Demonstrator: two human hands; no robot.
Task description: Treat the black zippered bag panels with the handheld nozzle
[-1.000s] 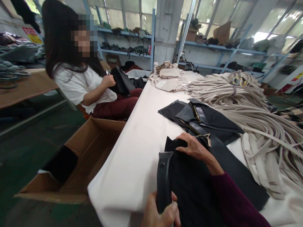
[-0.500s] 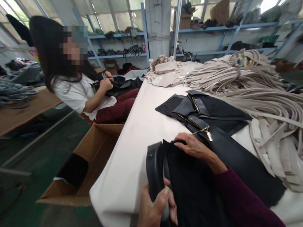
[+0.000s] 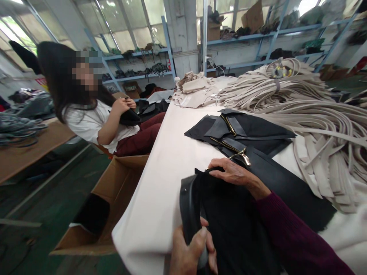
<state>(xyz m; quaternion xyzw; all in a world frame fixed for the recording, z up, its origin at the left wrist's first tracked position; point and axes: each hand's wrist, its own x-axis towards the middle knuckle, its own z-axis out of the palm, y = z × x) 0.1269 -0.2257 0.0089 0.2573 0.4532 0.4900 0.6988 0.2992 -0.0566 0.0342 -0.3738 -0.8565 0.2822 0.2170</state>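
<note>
My left hand (image 3: 192, 248) is wrapped round a black leather-like strip (image 3: 189, 206) at the bottom centre, with something grey under its fingers. Joined to or lying against the strip is a black fabric piece (image 3: 229, 214). The fingers of my right hand (image 3: 232, 172) pinch the top edge of that fabric. Just beyond my right hand lie black pieces (image 3: 255, 128) with gold zips, and a gold zip pull (image 3: 246, 157) rests on a long black panel (image 3: 289, 187).
Beige straps (image 3: 289, 91) are heaped at the right of the white table (image 3: 155, 183). Beige pieces (image 3: 195, 89) lie at its far end. On the left sits a person (image 3: 97, 118) handling black material, behind an open cardboard box (image 3: 114, 191). Blue shelves (image 3: 241, 40) stand behind.
The view has shifted slightly, so the table items appear further left. The seated person's hands and black material have changed position. My hands keep their holds.
</note>
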